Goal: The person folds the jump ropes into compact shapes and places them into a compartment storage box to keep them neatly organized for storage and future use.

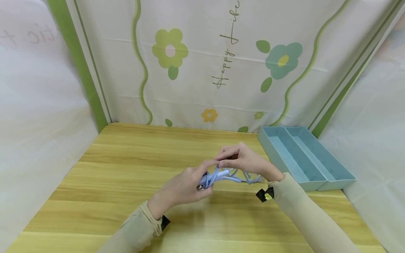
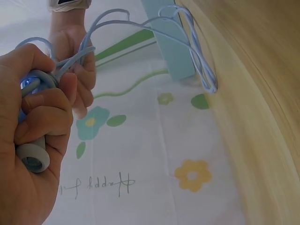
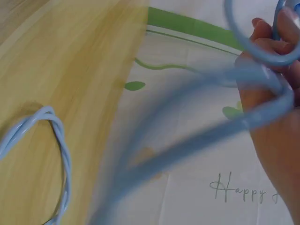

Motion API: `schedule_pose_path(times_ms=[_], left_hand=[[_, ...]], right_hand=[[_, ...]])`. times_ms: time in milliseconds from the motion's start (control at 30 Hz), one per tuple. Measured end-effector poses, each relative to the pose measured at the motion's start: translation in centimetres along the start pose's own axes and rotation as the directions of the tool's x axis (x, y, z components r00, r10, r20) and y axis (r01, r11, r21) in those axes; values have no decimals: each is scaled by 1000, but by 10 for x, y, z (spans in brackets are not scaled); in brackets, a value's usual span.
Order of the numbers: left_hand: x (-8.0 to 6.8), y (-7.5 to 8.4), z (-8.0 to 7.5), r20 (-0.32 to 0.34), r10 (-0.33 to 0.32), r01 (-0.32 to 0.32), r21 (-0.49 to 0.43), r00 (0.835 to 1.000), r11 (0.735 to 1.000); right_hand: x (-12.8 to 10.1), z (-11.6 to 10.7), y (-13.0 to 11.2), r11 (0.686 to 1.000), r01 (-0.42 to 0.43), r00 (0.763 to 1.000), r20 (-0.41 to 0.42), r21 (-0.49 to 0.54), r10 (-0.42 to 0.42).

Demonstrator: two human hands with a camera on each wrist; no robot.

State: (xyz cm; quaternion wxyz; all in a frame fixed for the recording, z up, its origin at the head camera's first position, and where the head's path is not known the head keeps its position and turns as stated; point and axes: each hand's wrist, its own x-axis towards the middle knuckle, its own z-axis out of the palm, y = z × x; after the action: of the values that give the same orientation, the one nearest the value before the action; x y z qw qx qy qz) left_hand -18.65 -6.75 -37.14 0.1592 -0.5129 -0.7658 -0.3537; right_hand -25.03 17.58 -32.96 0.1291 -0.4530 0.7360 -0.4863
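Observation:
A light blue cord is bunched in several loops between my two hands, just above the wooden table. My left hand grips the bundle, fingers curled round the cord and a pale cylindrical end piece. My right hand pinches strands of the cord beside the left thumb; the left wrist view shows the right hand behind the left hand. Long loops hang down and touch the table. In the right wrist view a blurred strand crosses in front of my right hand, and one loop lies on the wood.
A light blue two-compartment tray stands at the right rear of the table, both compartments bare. A flowered cloth backdrop closes off the back, and white sheets hang on both sides.

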Motion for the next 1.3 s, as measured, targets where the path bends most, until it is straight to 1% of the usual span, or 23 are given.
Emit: schedule_pose_path(times_ms=[100,233,300,333,433,500,567,633,700,733,833,967,1033,1167,1300], left_hand=[[0,0,1,-18,48,-48,-3,999,999],[0,-1,3,-52,111,-112,-12,992,994],[0,-2,4,-73,128,-131,-32,989,991],[0,-3,4,-87,126,-131,-44,988,990],[-2,-7,5,-147,68,-84,-105,987,991],[-3,-10,4,-198,1,-31,-150,980,988],[-5,-12,4,-243,-75,31,-183,967,983],[-7,-14,3,-268,-135,81,-205,954,975],[-8,-16,3,-279,-193,133,-222,941,966],[-8,-16,3,-280,-216,154,-226,935,962],[-10,-19,2,-296,-275,212,-227,915,950],[-10,-22,-1,-334,-332,269,-221,882,938],[-8,-23,-4,-336,-352,289,-224,874,931],[-4,-24,-10,-303,-382,321,-232,873,918],[-3,-23,-14,-282,-391,346,-196,876,918]], right_hand=[[-1,1,6,999,-31,1000,-4,36,31],[-5,5,12,993,-74,997,33,89,71],[-5,7,15,992,-79,996,54,99,74],[-6,8,16,991,-79,996,59,105,73],[-7,10,19,987,-73,996,56,140,66],[-7,13,23,985,-78,996,48,154,71],[-8,18,26,977,-102,995,38,188,96],[-9,25,30,973,-120,993,33,199,116],[-10,34,32,971,-136,991,21,199,135],[-10,38,32,970,-129,992,17,208,128],[-9,51,29,979,-117,993,-8,165,120],[-5,64,22,989,-132,990,-42,58,135],[-3,68,18,992,-129,990,-52,12,130],[-3,68,11,992,-116,992,-50,-47,113],[-7,66,6,985,-137,990,-45,-106,133]])
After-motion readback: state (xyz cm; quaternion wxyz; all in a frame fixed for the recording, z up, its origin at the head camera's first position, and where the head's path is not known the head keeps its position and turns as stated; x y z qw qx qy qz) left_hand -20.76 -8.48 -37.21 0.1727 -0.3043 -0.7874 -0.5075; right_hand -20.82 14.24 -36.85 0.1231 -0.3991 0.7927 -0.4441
